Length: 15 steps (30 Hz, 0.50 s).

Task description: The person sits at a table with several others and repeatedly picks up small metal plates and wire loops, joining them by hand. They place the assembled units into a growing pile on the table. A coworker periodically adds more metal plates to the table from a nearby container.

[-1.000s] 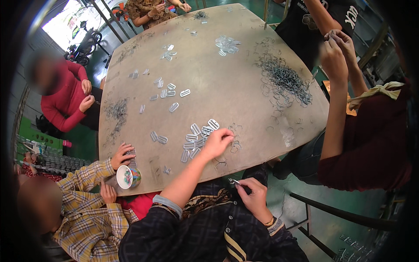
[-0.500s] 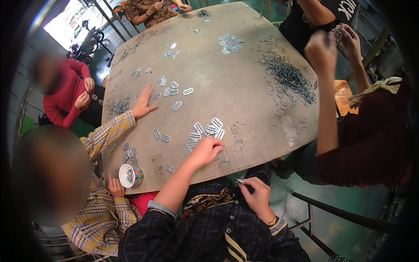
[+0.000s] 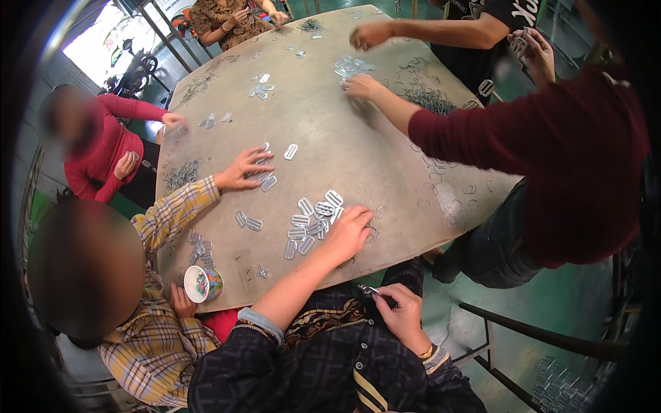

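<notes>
1. Bare board makes up the table [image 3: 358, 158], and it ends just below your pile; sweep the pile toward yourself and pieces can slide off the near edge onto the floor.
2. The flat metal buckles [image 3: 313, 220] lie in a loose cluster mid-table, some overlapping, so you can drag two at once.
3. Your left hand [image 3: 348, 234] rests curled on the cluster's right edge; I cannot tell whether it grips one. A neighbour's hand [image 3: 242, 168] works nearby, so your reaches can collide.
4. Your right hand [image 3: 399, 313] pinches a small metal piece [image 3: 368, 290] over your lap; loosen the pinch and it drops.
</notes>
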### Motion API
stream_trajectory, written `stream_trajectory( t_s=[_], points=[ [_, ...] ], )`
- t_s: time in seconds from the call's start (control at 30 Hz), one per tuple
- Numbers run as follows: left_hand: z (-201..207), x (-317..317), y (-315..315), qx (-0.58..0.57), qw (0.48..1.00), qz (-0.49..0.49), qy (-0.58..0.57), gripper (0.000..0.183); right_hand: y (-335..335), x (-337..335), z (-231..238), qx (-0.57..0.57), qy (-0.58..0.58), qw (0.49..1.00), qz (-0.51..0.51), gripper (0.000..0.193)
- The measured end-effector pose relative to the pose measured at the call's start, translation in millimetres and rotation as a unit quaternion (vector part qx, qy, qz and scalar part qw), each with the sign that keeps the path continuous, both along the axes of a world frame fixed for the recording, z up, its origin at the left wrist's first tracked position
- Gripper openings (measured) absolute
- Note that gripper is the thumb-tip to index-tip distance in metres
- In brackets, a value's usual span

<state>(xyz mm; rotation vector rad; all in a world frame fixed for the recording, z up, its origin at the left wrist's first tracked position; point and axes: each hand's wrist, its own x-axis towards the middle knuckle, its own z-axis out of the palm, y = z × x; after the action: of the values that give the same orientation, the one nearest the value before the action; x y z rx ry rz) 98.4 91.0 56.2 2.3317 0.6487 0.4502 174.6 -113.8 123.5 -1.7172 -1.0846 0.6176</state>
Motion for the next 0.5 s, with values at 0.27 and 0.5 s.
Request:
stream_trajectory(
  t_s=[0.27, 0.5],
  points=[
    [-6.4, -1.9, -2.9, -0.144, 0.988, 0.054, 0.009, 0.058, 2.9, 4.5, -3.7, 0.005, 0.003, 1.0, 0.012, 0.011],
    [-3.3, 32.0, 2.4, -0.001, 0.999, 0.037, 0.008, 0.051, -4.9, 4.4, 0.3, 0.0, 0.006, 1.0, 0.0, 0.012]
  ],
)
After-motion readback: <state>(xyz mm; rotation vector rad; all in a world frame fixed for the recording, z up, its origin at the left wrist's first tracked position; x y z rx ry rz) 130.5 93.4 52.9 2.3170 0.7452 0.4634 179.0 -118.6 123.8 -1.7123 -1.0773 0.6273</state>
